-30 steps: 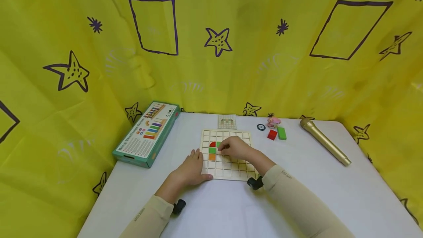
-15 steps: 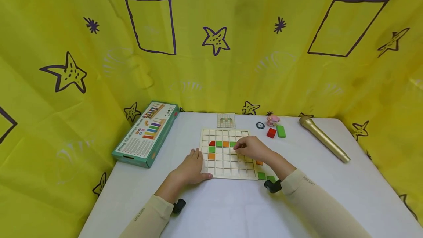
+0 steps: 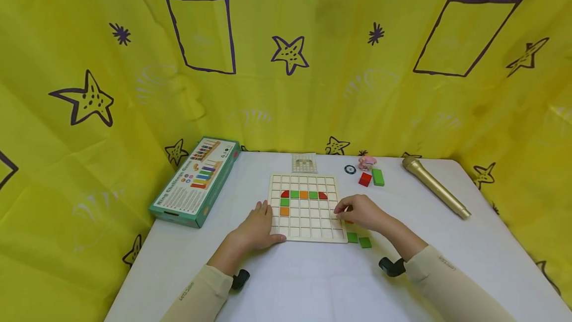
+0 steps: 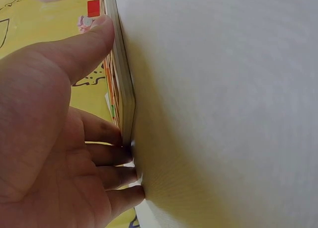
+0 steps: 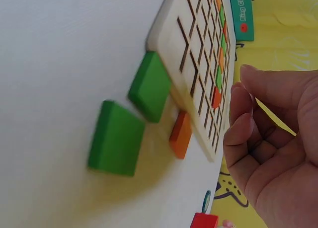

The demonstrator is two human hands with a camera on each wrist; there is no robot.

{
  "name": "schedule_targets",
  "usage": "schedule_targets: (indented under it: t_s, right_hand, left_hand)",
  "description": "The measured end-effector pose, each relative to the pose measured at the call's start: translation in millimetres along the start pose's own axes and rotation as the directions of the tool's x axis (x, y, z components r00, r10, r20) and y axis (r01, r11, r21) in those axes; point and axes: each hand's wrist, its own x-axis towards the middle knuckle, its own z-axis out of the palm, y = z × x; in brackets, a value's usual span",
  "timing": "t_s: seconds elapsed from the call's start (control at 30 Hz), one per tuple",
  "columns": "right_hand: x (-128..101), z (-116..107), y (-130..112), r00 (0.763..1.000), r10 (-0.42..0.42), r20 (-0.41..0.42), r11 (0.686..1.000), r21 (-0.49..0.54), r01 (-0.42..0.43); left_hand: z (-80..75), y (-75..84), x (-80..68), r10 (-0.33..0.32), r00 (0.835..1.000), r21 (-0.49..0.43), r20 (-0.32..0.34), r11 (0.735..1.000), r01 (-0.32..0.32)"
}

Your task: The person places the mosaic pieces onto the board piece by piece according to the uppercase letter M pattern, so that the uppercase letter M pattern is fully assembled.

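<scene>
A pale wooden grid board [image 3: 308, 220] lies flat on the table. Coloured tiles fill part of it: a row with a red rounded tile [image 3: 285, 194] at the left, an orange tile [image 3: 304, 195] mid-row and another red rounded tile [image 3: 323, 196] at the right. Below the left one sit a green tile [image 3: 284, 202] and an orange one. My left hand [image 3: 255, 227] rests against the board's near left corner, thumb along its front edge. Over the right edge hovers my right hand [image 3: 362, 211], fingers loosely bent, holding nothing. Under it lies a loose orange tile [image 5: 181, 134].
Two loose green tiles, one [image 3: 352, 238] at the board's near right corner, lie on the table. Behind the board is a small pattern card [image 3: 304, 163]. A red block [image 3: 365, 179], green block [image 3: 378, 177], pink figure [image 3: 367, 163], gold microphone [image 3: 435, 188] and game box [image 3: 196, 183] surround it.
My right hand has left the tile row and moved right, past the board's edge. The red rounded tile at the row's right end now shows in its square. The left hand stays put.
</scene>
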Motion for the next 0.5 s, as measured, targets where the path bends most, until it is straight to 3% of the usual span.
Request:
schedule_targets:
  t_s: [0.5]
  right_hand:
    - [-37.3,3.7,24.6,1.0,-0.028,0.011,0.999,-0.028,0.028]
  left_hand:
    - [2.6,-1.9,1.9,0.012,1.0,0.0,-0.008,1.0,-0.012]
